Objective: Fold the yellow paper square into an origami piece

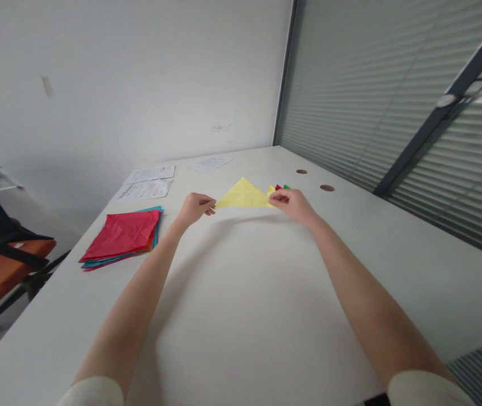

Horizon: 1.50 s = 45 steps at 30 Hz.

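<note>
Yellow and thin, the paper (244, 195) is folded into a flat triangle. It sits out in the middle of the white worktop (241, 316), far from the body, with both arms stretched out to it.

Its long edge runs from left to right, from one hand to the other. Its tip points away from the person. The left hand (194, 207) pinches the left corner with closed fingers. The right hand (293, 204) pinches the right corner the same way. Both hands are just as near to it, one at each end. The long edge looks a bit raised off the worktop, but I cannot tell for sure.

The paper looks soft and a little crinkled, with faint creases.

Just behind the right hand lie small folded bits (282, 186) in red, green and yellow. Well off to the left is a stack (124, 237) of coloured squares, red on top. White printed sheets (150, 181) lie past it, near the wall.
</note>
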Available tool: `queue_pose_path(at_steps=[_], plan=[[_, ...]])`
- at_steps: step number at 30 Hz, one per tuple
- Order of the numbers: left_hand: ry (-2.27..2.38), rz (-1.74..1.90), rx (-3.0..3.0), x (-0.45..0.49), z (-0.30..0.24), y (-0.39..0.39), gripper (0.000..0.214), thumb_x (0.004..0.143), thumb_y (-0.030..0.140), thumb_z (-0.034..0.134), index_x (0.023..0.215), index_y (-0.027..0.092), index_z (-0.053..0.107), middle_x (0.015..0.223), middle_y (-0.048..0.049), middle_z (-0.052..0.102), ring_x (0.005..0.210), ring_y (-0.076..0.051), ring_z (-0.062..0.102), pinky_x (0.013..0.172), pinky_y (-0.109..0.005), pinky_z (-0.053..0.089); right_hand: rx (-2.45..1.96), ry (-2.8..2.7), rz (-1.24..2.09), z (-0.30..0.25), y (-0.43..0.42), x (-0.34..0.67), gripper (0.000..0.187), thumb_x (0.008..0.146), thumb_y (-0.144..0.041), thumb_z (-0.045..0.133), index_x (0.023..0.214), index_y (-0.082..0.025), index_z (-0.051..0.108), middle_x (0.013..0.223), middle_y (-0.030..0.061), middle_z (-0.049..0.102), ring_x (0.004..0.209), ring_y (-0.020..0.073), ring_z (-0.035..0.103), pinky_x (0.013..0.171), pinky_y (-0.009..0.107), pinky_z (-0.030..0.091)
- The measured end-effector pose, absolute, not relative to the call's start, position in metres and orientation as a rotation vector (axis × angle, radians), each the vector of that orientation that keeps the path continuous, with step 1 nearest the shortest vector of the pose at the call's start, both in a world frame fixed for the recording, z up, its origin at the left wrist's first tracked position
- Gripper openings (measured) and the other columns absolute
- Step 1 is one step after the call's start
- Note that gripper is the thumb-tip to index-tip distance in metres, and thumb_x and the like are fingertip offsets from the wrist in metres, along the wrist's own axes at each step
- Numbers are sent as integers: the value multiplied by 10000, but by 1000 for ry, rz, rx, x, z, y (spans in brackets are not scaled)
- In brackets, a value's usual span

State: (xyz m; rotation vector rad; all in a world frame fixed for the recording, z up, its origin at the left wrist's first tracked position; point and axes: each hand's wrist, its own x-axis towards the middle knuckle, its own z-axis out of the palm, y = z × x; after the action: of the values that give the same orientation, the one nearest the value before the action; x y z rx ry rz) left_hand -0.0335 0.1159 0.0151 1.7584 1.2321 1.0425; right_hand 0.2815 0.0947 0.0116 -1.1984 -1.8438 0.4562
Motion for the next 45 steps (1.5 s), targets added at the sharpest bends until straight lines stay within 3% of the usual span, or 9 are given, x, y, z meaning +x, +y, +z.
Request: queue_pose_path(at_steps=[4, 6, 8, 11, 16, 26, 33, 40, 45], plan=[[1300, 1037, 1434, -26, 12, 115, 523, 807, 551, 620, 1009, 70, 663, 683, -127, 715, 583, -194, 687, 567, -292, 570, -1117, -1863, 99, -1, 96, 269, 188, 866, -311, 570, 761, -192, 671, 778, 57, 665, 730, 183, 595, 720, 335, 470], [1131, 938, 1252, -20, 10, 110, 727, 824, 667, 514, 1303, 120, 496, 768, -144, 732, 672, -239, 716, 597, -339, 585, -1046, -1957, -76, -8, 95, 261, 219, 910, -291, 521, 785, -192, 671, 779, 68, 646, 767, 200, 571, 760, 355, 452], [1047, 916, 1150, -13, 5, 107, 794, 806, 681, 533, 1404, 183, 376, 823, -135, 735, 695, -249, 722, 612, -362, 591, -990, -2045, -222, -16, 92, 254, 251, 943, -285, 481, 812, -196, 676, 776, 73, 629, 792, 211, 537, 784, 366, 427], [1060, 1026, 1174, -6, -8, 107, 621, 724, 361, 780, 1250, 134, 540, 812, -85, 725, 661, -191, 708, 686, -343, 602, -949, -2157, -365, -28, 88, 248, 273, 966, -264, 444, 848, -199, 681, 811, 72, 630, 830, 216, 500, 800, 362, 393], [1066, 1089, 1098, 0, -24, 114, 229, 626, 87, 804, 819, 49, 686, 774, -90, 715, 685, -152, 690, 854, -362, 588, -1027, -2153, -537, -49, 88, 253, 217, 946, -211, 487, 861, -186, 685, 841, 66, 655, 886, 222, 472, 823, 362, 349], [1139, 1129, 1265, 13, -29, 105, 222, 596, 74, 776, 813, 76, 726, 727, -72, 735, 672, -163, 696, 813, -379, 595, -1254, -2143, -553, -56, 91, 262, 193, 894, -176, 527, 993, -191, 692, 949, 97, 651, 954, 263, 466, 835, 406, 312], [1215, 1174, 1457, 13, -48, 95, 190, 711, 246, 714, 838, 108, 743, 700, -39, 724, 673, -158, 692, 738, -335, 590, -1014, -2358, -274, -54, 75, 254, 427, 874, -385, 595, 1246, -175, 595, 1153, 121, 605, 1074, 275, 476, 927, 416, 339], [1364, 1100, 1979, -5, -66, 76, 191, 818, 265, 630, 907, 147, 751, 722, -57, 676, 669, -160, 634, 676, -304, 542, -995, -2423, -352, -59, 74, 245, 213, 922, -193, 515, 1015, -220, 705, 955, 78, 668, 937, 227, 498, 839, 379, 327], [1270, 1052, 2694, -5, -70, 63, 172, 768, 169, 695, 926, 201, 753, 1004, -116, 626, 951, -226, 579, 870, -400, 496, -977, -2414, -456, -68, 74, 240, 215, 910, -138, 509, 940, -212, 709, 917, 76, 663, 914, 220, 492, 824, 370, 316]])
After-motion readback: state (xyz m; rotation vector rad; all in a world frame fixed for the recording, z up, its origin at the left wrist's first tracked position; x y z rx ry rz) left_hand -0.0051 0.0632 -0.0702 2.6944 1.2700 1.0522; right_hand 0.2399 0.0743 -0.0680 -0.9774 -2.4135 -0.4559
